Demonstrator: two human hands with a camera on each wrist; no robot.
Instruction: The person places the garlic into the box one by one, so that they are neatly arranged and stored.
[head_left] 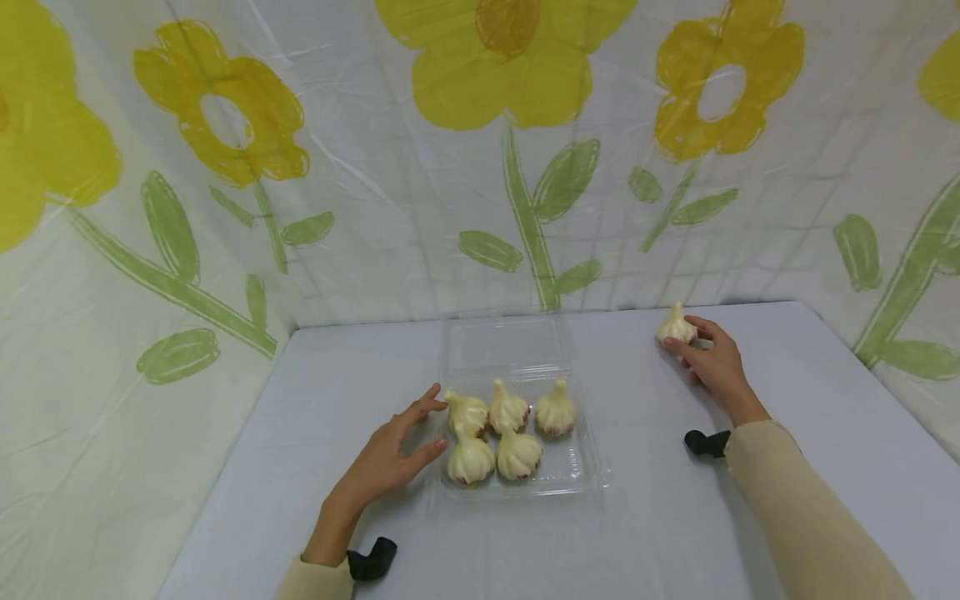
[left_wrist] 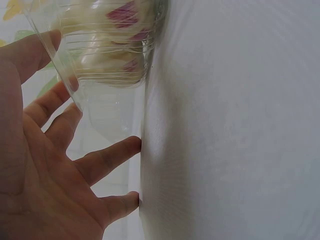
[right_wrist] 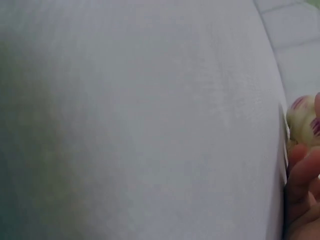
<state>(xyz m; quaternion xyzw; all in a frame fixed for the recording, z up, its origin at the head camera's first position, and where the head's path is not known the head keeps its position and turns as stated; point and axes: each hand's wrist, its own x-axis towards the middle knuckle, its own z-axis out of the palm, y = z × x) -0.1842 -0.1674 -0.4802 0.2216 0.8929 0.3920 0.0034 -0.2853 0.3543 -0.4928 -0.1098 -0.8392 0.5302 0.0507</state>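
A clear plastic clamshell box sits on the table with its lid laid back. Several garlic bulbs stand inside it, two rows deep, with the front right spot bare. My left hand is at the box's left side, fingers spread, thumb and fingertips right at the rim; the left wrist view shows the fingers stretched out beside the clear wall. At the back right of the table, my right hand grips a single garlic bulb between thumb and fingers. That bulb shows purple streaks in the right wrist view.
A pale cloth covers the table. The open lid reaches toward the back edge. Behind stands a white curtain printed with yellow flowers. Dark wrist mounts stick out from both sleeves.
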